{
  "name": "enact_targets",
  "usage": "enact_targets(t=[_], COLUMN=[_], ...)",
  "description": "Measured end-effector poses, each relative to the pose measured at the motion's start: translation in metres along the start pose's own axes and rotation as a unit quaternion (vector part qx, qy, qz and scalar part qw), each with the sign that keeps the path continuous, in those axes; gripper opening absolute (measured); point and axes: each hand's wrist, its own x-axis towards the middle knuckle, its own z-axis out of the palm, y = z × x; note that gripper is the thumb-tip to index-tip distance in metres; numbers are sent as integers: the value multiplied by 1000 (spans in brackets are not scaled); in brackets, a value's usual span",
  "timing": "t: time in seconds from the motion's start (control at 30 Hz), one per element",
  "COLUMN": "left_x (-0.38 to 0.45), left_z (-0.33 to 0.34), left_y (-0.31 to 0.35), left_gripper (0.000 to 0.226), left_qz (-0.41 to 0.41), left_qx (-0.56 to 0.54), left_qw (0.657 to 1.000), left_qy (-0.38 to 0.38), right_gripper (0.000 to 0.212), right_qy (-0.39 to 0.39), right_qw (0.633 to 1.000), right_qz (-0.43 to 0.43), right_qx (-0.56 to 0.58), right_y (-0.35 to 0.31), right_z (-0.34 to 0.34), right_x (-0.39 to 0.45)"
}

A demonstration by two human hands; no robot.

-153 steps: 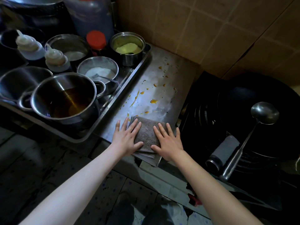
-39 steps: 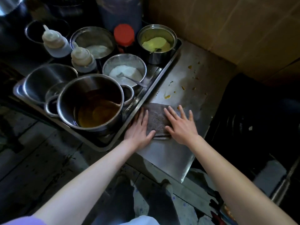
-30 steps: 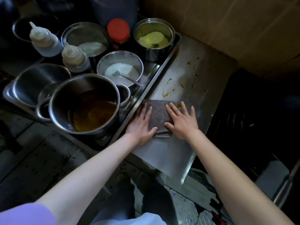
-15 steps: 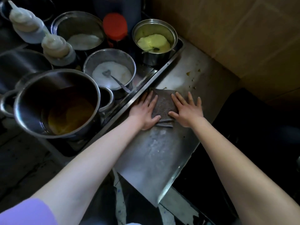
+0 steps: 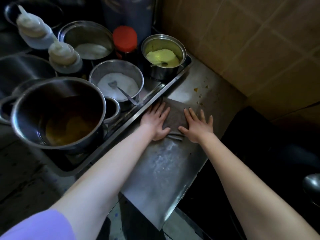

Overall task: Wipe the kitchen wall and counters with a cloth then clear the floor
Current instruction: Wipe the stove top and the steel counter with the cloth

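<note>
A folded grey-brown cloth [image 5: 175, 116] lies flat on the steel counter [image 5: 162, 163]. My left hand [image 5: 156, 121] presses on its left side, fingers spread. My right hand [image 5: 197, 124] presses on its right side the same way. Beyond the cloth, small orange food spots [image 5: 199, 95] dot the counter near the tan tiled wall [image 5: 251, 42]. The counter behind my hands shows pale wipe streaks.
Left of the cloth a steel tray [image 5: 173, 80] holds a big pot of brown liquid [image 5: 58, 113], a bowl of white powder [image 5: 116, 82], a pot of yellow paste [image 5: 163, 57], two squeeze bottles and a red-lidded jar [image 5: 125, 38]. A dark stove [image 5: 270, 153] and ladle [image 5: 311, 184] are right.
Both hands have pushed the cloth away from me, from the counter's near edge toward the wall, over most of the orange spots. The camera has leaned in over the counter.
</note>
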Motion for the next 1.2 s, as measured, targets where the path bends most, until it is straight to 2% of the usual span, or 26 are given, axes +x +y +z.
enact_targets(t=[0.77,0.9,1.2], left_x=[-95,-89,-69], left_z=[27,24,21], left_y=[-1,-2,0], left_gripper=[78,74,73], left_qz=[177,186,235], left_qx=[80,64,97], left_qw=[978,977,966], left_qy=[-69,-87,-52], right_gripper=[76,77,77], right_qy=[-2,8,28], right_qw=[978,975,970], right_qz=[168,182,198], right_qx=[121,130,139], right_y=[-68,-68,-55], right_z=[76,82,86], right_x=[-149,-155,-146])
